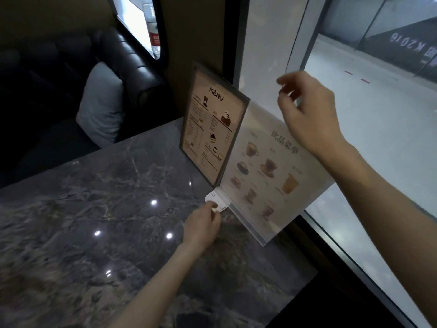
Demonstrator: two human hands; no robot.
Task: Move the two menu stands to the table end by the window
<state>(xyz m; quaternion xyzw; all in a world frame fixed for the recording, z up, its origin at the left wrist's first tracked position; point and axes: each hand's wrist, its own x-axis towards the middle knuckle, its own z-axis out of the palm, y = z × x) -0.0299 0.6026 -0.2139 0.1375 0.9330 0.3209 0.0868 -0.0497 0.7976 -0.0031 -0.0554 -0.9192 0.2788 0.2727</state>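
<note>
Two menu stands are upright at the window end of the dark marble table. The dark-framed stand headed "MENU" is on the far side. The clear acrylic stand with drink pictures is nearer, touching it at one edge. My left hand pinches a small white card lying at the clear stand's base corner. My right hand hovers above the clear stand's top edge, fingers spread, not touching it.
A large window runs along the table's right edge. A black leather bench with a grey cushion stands beyond the far end. A water bottle rests on a lit ledge above the bench.
</note>
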